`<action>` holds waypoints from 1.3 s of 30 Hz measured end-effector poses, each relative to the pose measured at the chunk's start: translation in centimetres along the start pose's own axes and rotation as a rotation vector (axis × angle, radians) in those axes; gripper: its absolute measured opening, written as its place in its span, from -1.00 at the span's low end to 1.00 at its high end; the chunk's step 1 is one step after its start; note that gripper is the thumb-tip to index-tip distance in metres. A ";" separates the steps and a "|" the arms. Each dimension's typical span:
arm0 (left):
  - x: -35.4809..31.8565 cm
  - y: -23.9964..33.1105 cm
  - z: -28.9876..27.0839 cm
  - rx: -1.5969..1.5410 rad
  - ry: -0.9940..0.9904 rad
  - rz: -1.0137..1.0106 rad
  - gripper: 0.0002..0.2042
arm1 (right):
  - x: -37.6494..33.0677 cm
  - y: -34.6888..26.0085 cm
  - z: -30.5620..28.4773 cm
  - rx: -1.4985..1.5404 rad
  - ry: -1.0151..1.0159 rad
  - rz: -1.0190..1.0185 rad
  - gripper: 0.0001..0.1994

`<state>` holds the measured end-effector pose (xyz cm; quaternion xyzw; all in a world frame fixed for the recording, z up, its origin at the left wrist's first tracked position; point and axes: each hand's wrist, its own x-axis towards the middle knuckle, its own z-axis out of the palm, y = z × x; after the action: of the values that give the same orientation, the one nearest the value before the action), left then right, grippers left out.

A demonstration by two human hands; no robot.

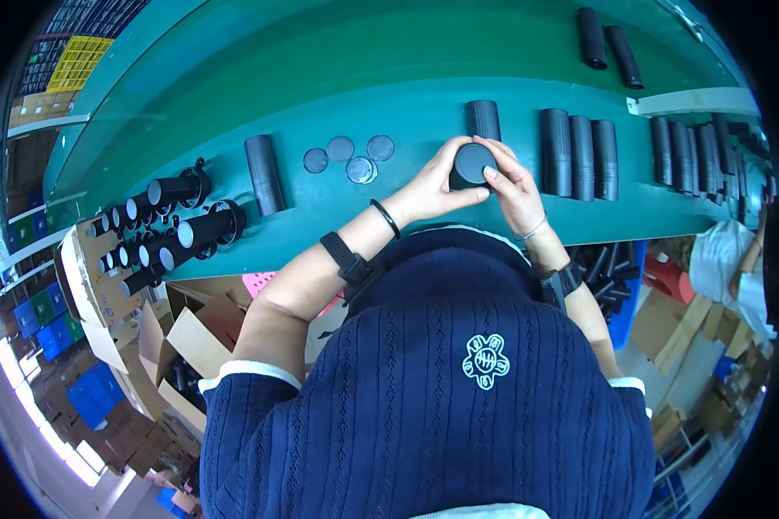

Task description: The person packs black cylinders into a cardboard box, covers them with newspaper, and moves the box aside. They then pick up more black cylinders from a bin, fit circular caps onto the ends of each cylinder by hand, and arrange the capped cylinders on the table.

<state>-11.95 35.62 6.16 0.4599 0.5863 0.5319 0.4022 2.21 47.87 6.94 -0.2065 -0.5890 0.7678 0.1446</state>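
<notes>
Both my hands hold a black cylindrical piece with a flat round top (473,162), which faces up at me. My left hand (440,183) wraps its left side, thumb along the near edge. My right hand (512,186) grips the right side, its thumb on the rim of the round top. Just beyond my fingers is a black ribbed tube (483,119); whether it joins the held piece is hidden. Several loose dark round discs (340,149) lie left of my hands, along with a paler disc (361,169). Further left lies another black tube (264,175).
Three black tubes (581,156) lie side by side to the right, with a longer row of tubes (692,156) beyond. Two more tubes (592,39) rest at the far right. Black parts with rings (182,190) cluster at left on the green table (407,104). Below stand open cardboard boxes (201,337).
</notes>
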 end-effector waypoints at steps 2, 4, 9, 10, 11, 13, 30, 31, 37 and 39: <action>0.2 -0.1 0.3 -0.019 -0.014 0.003 -0.35 | 0.0 0.1 0.1 0.025 0.012 -0.012 -0.57; 0.2 0.0 0.6 -0.094 -0.002 -0.059 -0.46 | -0.2 -0.1 0.5 0.184 0.046 0.019 -0.59; 0.5 -0.6 1.5 0.052 0.022 -0.007 -0.47 | -0.7 0.7 0.2 0.074 0.110 -0.043 -0.62; 1.0 -0.7 1.4 0.102 0.020 0.042 -0.45 | -0.3 0.4 -0.2 0.100 0.095 -0.034 -0.63; 0.8 -0.6 1.2 0.133 0.016 0.093 -0.39 | -0.1 0.1 -0.3 0.130 0.068 -0.008 -0.63; 0.8 -0.8 0.9 0.173 0.004 0.100 -0.35 | -0.2 -0.1 -0.9 0.167 0.036 0.064 -0.59; -0.8 2.5 -1.4 -0.053 0.027 0.021 -0.34 | -0.6 0.7 -1.5 0.042 -0.168 0.002 -0.02; -0.7 3.2 -2.0 -0.061 -0.007 0.070 -0.33 | -0.2 0.6 -1.4 -0.175 -0.173 -0.041 -0.03; -1.0 4.7 -4.0 -0.383 -0.074 0.027 -0.26 | 2.1 0.1 0.0 -0.709 0.003 -0.396 -0.32; -0.8 4.0 -4.6 -0.490 -0.055 -0.003 -0.27 | 2.5 -0.7 -0.1 -0.771 0.030 -0.400 -0.33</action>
<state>-15.74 33.70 10.63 0.3623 0.4292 0.6449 0.5183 0.06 49.33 7.21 -0.1385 -0.8590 0.4453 0.2114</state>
